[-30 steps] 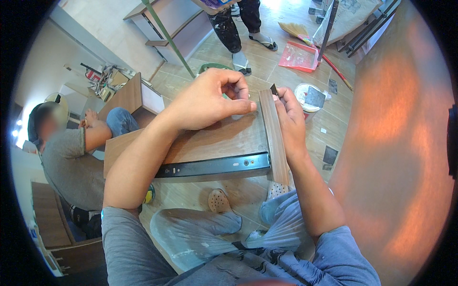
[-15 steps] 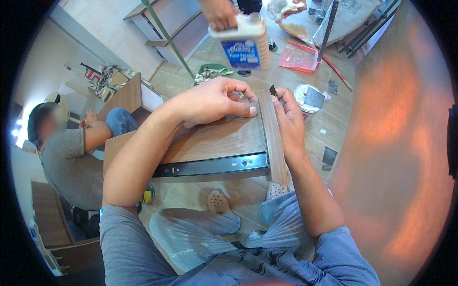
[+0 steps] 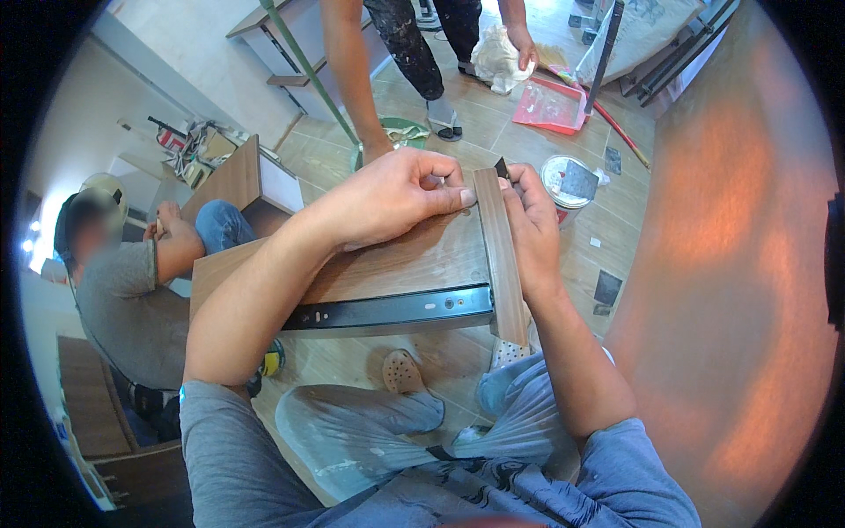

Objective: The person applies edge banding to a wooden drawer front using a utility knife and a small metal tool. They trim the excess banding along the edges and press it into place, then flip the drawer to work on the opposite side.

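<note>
A wood-grain drawer [image 3: 405,255] lies across in front of me, a black metal drawer slide [image 3: 396,306] along its near side. Its narrow front panel [image 3: 498,255] stands at the right end. My left hand [image 3: 400,194] rests over the drawer, thumb and fingers pinched together beside the panel's inner face; whatever they hold is hidden. On the panel's outer side, my right hand [image 3: 533,220] has its fingers closed on a thin dark flat piece [image 3: 502,167], whose pointed corner sticks up above the panel's far end.
Beyond the drawer, a co-worker's arm [image 3: 350,70] reaches down by a green basin [image 3: 414,134]; the other hand holds a white cloth [image 3: 500,60]. Another person [image 3: 141,299] sits at left. A white bucket [image 3: 568,189], red dustpan [image 3: 550,106] and large brown panel [image 3: 731,264] are at right.
The co-worker's white jug is gone from view, and that person now bends lower, one arm down behind my left hand. My own hands and the drawer have barely shifted.
</note>
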Tool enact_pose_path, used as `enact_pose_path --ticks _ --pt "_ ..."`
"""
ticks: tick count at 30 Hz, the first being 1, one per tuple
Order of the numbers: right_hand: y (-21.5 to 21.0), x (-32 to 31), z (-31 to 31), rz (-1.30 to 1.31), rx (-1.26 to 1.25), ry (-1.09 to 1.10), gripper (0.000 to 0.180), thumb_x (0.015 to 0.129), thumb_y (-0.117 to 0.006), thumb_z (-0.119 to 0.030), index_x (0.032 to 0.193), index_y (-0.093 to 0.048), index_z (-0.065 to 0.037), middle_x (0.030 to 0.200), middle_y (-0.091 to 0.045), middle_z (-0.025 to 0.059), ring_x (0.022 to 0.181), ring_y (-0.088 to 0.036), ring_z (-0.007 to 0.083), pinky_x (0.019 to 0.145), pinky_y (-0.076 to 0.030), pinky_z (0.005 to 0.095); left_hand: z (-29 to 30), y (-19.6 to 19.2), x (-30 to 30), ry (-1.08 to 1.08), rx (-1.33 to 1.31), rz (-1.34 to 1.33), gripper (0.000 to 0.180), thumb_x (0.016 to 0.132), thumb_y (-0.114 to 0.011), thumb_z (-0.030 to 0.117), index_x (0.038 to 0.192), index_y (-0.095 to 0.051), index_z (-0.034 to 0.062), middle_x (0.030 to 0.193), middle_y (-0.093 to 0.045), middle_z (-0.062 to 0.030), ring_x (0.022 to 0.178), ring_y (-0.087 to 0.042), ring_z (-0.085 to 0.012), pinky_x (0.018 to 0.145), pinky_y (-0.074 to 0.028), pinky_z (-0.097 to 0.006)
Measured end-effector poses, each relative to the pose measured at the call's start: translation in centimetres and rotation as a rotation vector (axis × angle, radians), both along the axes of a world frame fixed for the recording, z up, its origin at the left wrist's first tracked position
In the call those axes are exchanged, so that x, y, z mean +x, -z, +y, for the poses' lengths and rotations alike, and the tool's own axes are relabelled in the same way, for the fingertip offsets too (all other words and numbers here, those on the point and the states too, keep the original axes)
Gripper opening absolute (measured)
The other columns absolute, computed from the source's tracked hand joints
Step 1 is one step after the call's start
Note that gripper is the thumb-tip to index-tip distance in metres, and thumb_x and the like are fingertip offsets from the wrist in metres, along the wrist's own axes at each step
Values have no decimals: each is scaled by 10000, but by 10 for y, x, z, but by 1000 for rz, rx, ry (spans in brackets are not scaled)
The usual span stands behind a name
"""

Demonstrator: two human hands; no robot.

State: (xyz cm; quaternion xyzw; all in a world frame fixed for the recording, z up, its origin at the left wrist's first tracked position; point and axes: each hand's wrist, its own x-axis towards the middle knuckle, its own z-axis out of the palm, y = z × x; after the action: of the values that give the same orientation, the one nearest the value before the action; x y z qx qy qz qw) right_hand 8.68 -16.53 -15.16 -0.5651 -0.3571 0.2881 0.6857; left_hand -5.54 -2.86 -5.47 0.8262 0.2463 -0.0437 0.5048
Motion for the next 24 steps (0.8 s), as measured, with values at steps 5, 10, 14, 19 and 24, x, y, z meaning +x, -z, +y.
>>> enact_pose_path --ticks 5,10,14,19,24 --pt "1 0 0 -4 10 1 202 1089 -537 -197 1061 -621 -16 888 -636 62 869 -581 132 817 -489 338 6 -6 -2 10 -130 -19 193 1065 -685 231 1006 -663 49 880 -595 69 809 -502 -36 725 -429 -233" --pt "1 0 -1 31 15 -10 190 1090 -534 -184 1058 -619 -17 890 -632 61 864 -579 139 818 -487 339 3 -10 -6 99 -149 -29 204 998 -776 202 1066 -654 53 913 -625 47 825 -527 -44 731 -427 -232" --pt "1 -1 -2 9 -9 7 183 1091 -535 -178 1057 -618 -18 888 -628 58 860 -572 129 812 -486 332 -1 -8 -4 -9 -229 -19 227 952 -807 152 1079 -643 58 896 -638 39 821 -533 -45 724 -423 -233" --pt "2 0 -1 -28 18 11 178 1092 -536 -175 1056 -620 -22 881 -629 53 851 -568 120 803 -485 325 -5 -1 1 -125 -226 12 158 914 -760 89 1019 -642 79 863 -636 35 808 -543 -54 723 -423 -240" --pt "3 0 -1 26 4 5 172 1090 -538 -170 1051 -620 -24 878 -627 45 846 -566 117 799 -486 324 -3 1 6 -167 -306 25 144 885 -750 76 973 -638 96 872 -642 35 835 -548 -63 752 -419 -245"
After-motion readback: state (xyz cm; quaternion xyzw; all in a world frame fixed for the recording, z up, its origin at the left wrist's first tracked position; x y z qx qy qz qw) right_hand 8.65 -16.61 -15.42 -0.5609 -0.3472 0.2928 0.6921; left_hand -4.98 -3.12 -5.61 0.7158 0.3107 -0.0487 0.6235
